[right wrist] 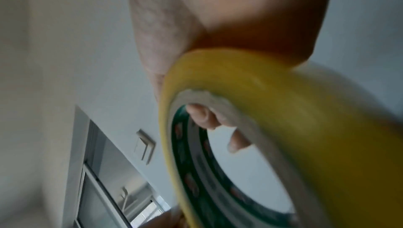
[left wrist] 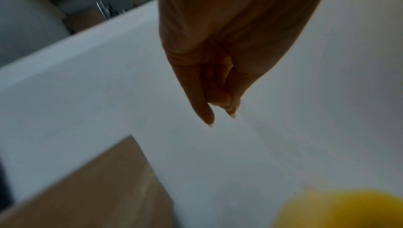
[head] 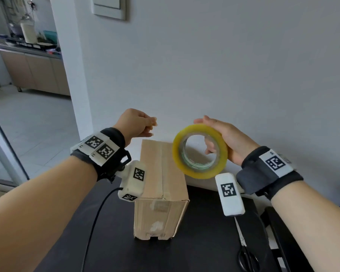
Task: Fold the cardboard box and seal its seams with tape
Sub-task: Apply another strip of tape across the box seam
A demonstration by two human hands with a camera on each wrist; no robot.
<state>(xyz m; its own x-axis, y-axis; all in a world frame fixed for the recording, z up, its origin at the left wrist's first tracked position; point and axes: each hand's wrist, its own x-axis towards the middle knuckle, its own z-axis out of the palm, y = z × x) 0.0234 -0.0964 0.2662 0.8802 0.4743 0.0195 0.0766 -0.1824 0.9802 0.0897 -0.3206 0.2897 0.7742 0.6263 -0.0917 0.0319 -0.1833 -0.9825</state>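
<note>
- The right hand (head: 224,138) grips the tape roll (head: 200,152), fingertips (right wrist: 202,118) curled through its core.
- The left hand (head: 135,122) has its fingers (left wrist: 202,104) bunched together; whether they pinch a tape end, I cannot tell.
- The cardboard box (head: 161,185) stands below both hands, top flaps closed.
- It looks light and stiff: steady its side walls, since it may slide.

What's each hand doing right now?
Left hand: fingertips pinched together; whether they hold a tape end cannot be told.
Right hand: grips the tape roll.
</note>
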